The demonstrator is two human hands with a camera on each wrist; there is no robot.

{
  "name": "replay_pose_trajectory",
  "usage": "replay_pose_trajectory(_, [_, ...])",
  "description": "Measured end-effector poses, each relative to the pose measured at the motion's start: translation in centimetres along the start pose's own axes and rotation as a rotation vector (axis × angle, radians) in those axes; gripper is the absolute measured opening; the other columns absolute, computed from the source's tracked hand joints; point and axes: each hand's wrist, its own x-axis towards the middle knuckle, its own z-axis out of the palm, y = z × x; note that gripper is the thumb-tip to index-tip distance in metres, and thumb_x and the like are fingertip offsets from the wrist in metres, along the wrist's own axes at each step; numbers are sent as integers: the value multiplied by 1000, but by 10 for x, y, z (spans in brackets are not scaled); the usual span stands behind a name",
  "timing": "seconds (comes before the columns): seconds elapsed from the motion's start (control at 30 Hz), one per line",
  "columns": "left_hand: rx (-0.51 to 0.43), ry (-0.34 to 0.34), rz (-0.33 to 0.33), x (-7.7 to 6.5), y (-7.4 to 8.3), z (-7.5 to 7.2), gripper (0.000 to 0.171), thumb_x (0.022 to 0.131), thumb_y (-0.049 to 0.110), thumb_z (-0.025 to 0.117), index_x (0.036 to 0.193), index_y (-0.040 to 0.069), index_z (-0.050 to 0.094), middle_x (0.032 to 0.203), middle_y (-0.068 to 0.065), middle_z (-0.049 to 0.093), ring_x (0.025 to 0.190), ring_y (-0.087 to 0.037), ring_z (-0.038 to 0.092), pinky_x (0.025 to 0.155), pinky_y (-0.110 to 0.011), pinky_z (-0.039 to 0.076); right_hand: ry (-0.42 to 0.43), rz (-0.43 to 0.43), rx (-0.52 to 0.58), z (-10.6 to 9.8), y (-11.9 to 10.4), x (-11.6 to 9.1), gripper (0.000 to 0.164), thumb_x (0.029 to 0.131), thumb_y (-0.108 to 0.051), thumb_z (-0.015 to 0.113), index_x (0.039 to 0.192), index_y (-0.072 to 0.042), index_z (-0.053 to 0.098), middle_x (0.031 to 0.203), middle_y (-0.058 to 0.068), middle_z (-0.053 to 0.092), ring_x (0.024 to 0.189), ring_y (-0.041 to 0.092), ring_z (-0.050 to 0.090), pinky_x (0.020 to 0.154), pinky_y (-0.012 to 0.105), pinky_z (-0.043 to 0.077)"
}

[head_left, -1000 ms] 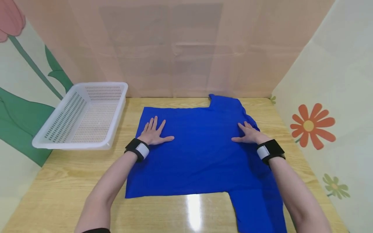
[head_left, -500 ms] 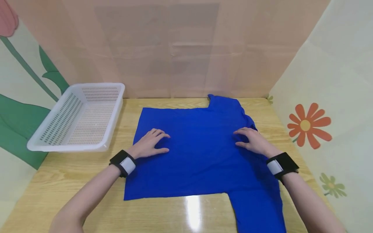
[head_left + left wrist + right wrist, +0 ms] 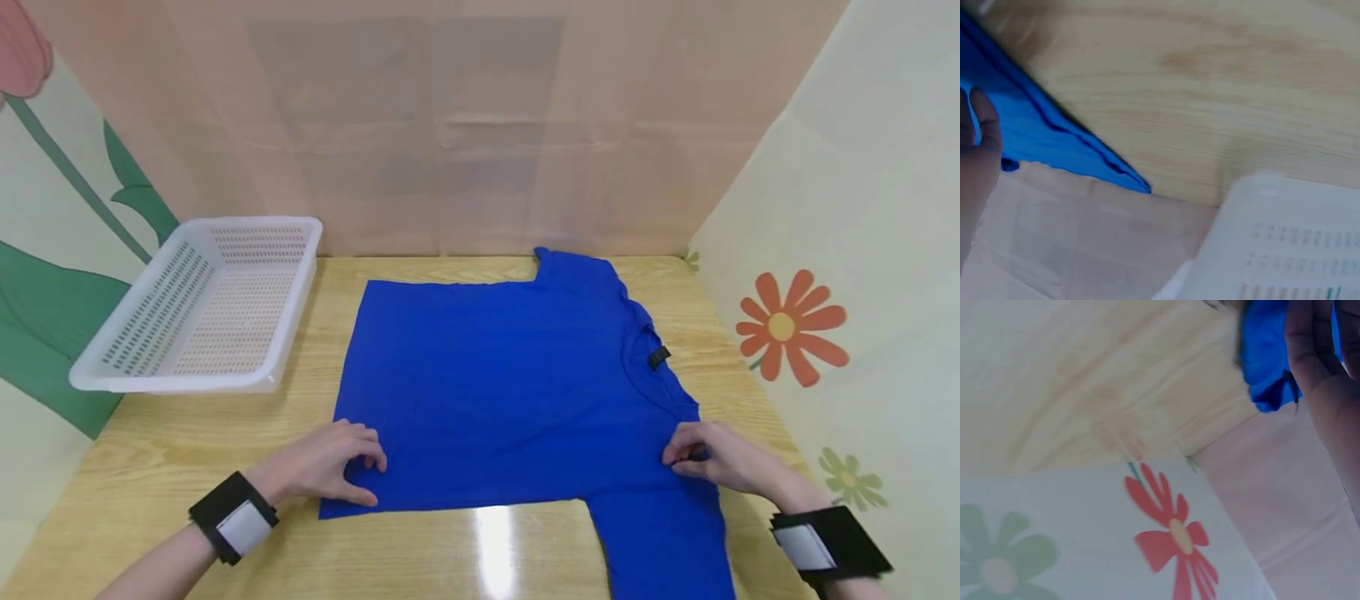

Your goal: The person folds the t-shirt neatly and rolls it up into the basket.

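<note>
A blue T-shirt [image 3: 495,383] lies flat and spread sideways, its hem at the left and its neckline with a black tag [image 3: 658,357] at the right. One sleeve points to the back, the other towards me. My left hand [image 3: 322,463] is at the near hem corner, fingers bent and thumb apart from them. At the near shoulder, my right hand [image 3: 723,457] has its fingers curled and thumb close to the fingertips; whether cloth is pinched between them is unclear. The left wrist view shows the shirt's far hem corner [image 3: 1129,178] beyond the left hand.
A white plastic basket [image 3: 292,333] with slotted sides stands at the back left of the wooden table [image 3: 420,554]. A pinkish covering [image 3: 495,125] closes off the back. Side panels carry flower prints, including a red flower [image 3: 782,327] at the right.
Both hands have lifted from their flat, spread rest on the shirt and moved towards me and outwards, fingers now bent. The neckline and tag have come into sight. The shirt lies as before.
</note>
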Motion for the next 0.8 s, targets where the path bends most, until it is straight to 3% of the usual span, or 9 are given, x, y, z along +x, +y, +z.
replay_pose_trajectory(0.17, [54, 27, 86, -19, 1, 1, 20, 79, 42, 82, 83, 28, 69, 83, 20, 59, 80, 3, 51, 78, -25, 48, 1, -17, -12, 5, 8, -14, 29, 76, 7, 76, 85, -20, 75, 89, -8, 68, 87, -2, 59, 70, 26, 52])
replay_pose_trajectory(0.3, [128, 3, 123, -27, 8, -3, 15, 77, 28, 83, 83, 27, 70, 85, 19, 61, 82, 1, 54, 79, -26, 51, 24, -86, -4, 12, 14, -19, 43, 66, 20, 68, 85, -19, 71, 86, -11, 66, 83, -3, 56, 66, 25, 49])
replay_pose_trajectory(0.47, [156, 13, 149, -34, 12, -2, 19, 74, 21, 83, 89, 24, 72, 86, 17, 61, 83, 0, 54, 77, -24, 51, -28, -95, 56, 14, 19, -22, 46, 63, 21, 64, 89, -16, 68, 85, -12, 63, 78, -2, 51, 64, 24, 45])
replay_pose_trajectory(0.67, [124, 63, 167, -41, 9, 1, 21, 74, 30, 85, 88, 23, 71, 83, 16, 60, 81, 1, 52, 71, -18, 48, -57, -161, 105, 11, 25, -29, 57, 55, 22, 70, 99, -15, 67, 90, -7, 64, 83, 4, 53, 68, 24, 44])
replay_pose_trajectory(0.8, [118, 64, 164, -42, 9, 1, 19, 71, 17, 82, 86, 21, 71, 82, 15, 61, 81, 2, 55, 73, -21, 52, -47, -155, 82, 12, 27, -33, 61, 57, 20, 73, 104, -18, 65, 93, -9, 60, 86, 3, 50, 70, 23, 41])
